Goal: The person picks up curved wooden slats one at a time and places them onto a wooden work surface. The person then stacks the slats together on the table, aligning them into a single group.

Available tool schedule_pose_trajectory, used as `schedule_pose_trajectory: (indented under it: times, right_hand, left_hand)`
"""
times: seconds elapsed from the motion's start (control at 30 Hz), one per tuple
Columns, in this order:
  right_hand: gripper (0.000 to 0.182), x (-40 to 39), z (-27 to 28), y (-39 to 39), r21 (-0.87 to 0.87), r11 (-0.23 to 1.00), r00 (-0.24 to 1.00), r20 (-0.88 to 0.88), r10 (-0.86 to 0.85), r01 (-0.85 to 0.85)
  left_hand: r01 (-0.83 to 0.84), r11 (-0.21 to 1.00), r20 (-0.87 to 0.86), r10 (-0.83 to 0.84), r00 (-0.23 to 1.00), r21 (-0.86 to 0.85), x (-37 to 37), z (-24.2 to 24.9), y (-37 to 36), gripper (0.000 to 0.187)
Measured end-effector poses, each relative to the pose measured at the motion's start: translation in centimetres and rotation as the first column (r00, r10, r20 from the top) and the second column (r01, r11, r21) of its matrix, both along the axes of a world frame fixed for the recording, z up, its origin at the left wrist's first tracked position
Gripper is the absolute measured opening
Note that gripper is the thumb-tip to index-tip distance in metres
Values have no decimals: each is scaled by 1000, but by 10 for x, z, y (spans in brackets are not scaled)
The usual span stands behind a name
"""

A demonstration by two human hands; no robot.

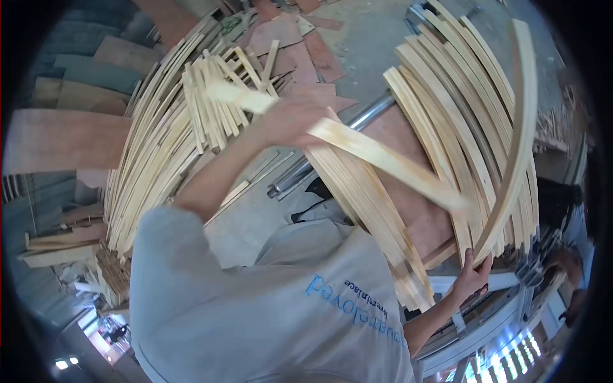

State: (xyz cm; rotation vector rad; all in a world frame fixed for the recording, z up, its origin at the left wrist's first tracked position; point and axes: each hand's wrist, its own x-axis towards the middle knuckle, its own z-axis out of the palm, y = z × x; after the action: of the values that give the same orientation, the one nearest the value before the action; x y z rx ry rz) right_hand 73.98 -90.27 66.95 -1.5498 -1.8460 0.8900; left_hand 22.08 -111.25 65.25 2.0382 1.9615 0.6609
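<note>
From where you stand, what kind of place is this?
Likely a woodworking shop: long pale wooden strips in stacks, flat reddish-brown board pieces strewn on the grey floor, shiny round metal bar.

Here's soft, moderate light across my shirt (pixel 255 306), shading gently in its folds. White-blue glare bursts through the slats (pixel 511 357) to its lower right; small lamps (pixel 67 362) glare at its lower left. Above it, my left hand (pixel 297 121) and strip (pixel 383 159) smear! Fisheye bends the edges into black.
</note>
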Motion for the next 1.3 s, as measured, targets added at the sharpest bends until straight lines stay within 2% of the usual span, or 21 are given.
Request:
schedule_pose_trajectory:
  times: [0.03,0.1,0.17,0.23,0.27,0.3,0.37,0.43,0.47,0.5,0.57,0.6,0.63,0.67,0.7,0.8,0.87,0.97,1.13,1.2,1.3]
  right_hand:
    - [53,-7,-2,1,7,1000,1000,-21,-17,17]
    - [51,-20,-3,4,3,999,999,-27,-34,34]
    - [40,-26,-7,10,68,998,1000,15,10,-11]
    - [36,-26,-8,17,13,1000,997,74,7,-8]
    - [34,-33,-3,15,32,999,997,81,-12,9]
    - [35,-30,-2,16,-7,1000,994,104,-22,23]
    - [41,-27,3,12,-31,1000,999,-35,-8,7]
    - [41,-22,11,2,8,998,996,-69,-64,65]
    - [41,-20,12,-2,28,995,989,-113,-91,94]
    - [47,-6,7,-6,45,991,987,-101,-122,128]
    - [48,1,11,-15,41,992,989,-93,-116,120]
    - [49,5,12,-19,38,994,991,-87,-102,106]
    - [49,13,10,-21,42,992,989,-92,-115,119]
    - [50,24,4,-24,30,992,991,-60,-119,121]
    - [51,34,-1,-28,18,992,992,-29,-124,125]
    - [50,41,4,-45,2,986,977,136,-167,168]
    - [50,49,4,-54,-3,986,982,84,-168,169]
    - [51,75,-21,-65,37,983,978,102,-181,178]
    - [50,52,-14,-64,-8,997,991,108,-79,80]
    - [48,46,-26,-58,-19,1000,977,211,10,-7]
    - [50,45,-50,-47,31,993,963,251,101,-112]
  left_hand:
    - [-144,978,-76,134,988,-148,-17,7,-34,43]
    - [-466,884,-91,461,883,-48,-41,-11,-110,43]
    - [-780,626,-78,776,626,-22,-49,-21,-159,43]
    - [-885,456,-154,884,440,89,-92,-52,-209,42]
    - [-944,298,-116,942,315,-139,-107,-42,-212,45]
    - [-940,341,-396,862,317,-11,-134,-62,-230,48]
    - [-834,397,-599,794,104,382,-159,-92,-232,56]
    - [-753,512,-413,843,346,414,-172,-87,-175,62]
    - [-825,475,-112,879,464,306,-161,-85,-127,63]
    - [-799,537,-26,834,552,269,-124,-63,-63,56]
    - [-547,831,268,507,819,101,-61,-60,38,40]
    - [-433,892,371,361,855,129,-16,-68,87,37]
    - [-272,958,137,258,956,93,35,-40,127,37]
    - [59,991,259,-89,962,122,57,-63,165,40]
    - [200,939,144,-247,958,281,92,-90,194,43]
    - [380,900,-53,-378,924,212,147,-109,233,53]
    - [507,859,-114,-498,860,66,156,-120,248,54]
    - [521,834,-116,-508,854,184,166,-119,221,52]
    - [490,861,1,-495,869,137,176,-131,166,49]
    - [449,893,36,-450,892,29,174,-136,160,52]
    - [338,939,129,-345,930,67,131,-107,157,49]
